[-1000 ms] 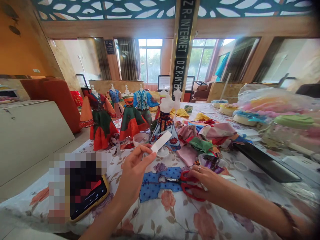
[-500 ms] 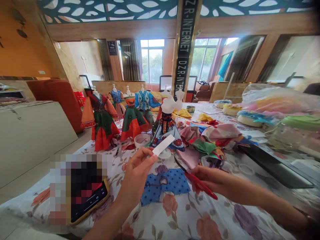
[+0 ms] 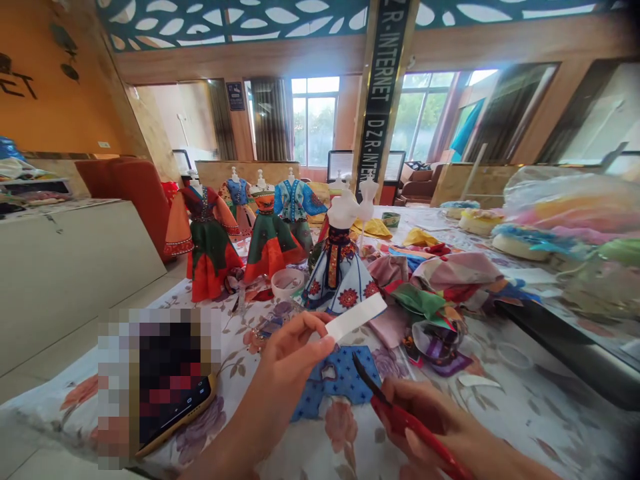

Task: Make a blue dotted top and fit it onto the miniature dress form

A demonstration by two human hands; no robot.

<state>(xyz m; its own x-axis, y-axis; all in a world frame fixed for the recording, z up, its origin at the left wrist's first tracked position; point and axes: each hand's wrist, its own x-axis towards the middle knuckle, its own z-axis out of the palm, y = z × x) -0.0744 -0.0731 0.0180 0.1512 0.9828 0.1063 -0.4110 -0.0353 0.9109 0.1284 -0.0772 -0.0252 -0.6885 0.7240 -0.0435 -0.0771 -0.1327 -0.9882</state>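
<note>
Between the thumb and fingers of my left hand (image 3: 287,360) is a short white strip (image 3: 357,317), pointing up to the right. My right hand (image 3: 435,417) is closed around red-handled scissors (image 3: 393,412), their dark blades together and pointing up to the left, apart from the strip. Below both hands lies a blue patterned fabric piece (image 3: 354,393) with a small hole in it, flat on the floral tablecloth (image 3: 380,457). Just beyond the strip stands a small mannequin (image 3: 344,212) in a white skirt (image 3: 327,273) with red flower motifs.
Several dressed mini mannequins (image 3: 205,233) stand at the back left. A roll of tape (image 3: 288,283) is near them. Fabric scraps (image 3: 425,300) pile up at centre right, beside a dark flat device (image 3: 565,347). A phone (image 3: 175,393), partly blurred out, lies at left.
My left hand and the white strip have shifted right and slightly down in view. The scissors have come lower and nearer, now with blades steeper. The view has turned slightly left.
</note>
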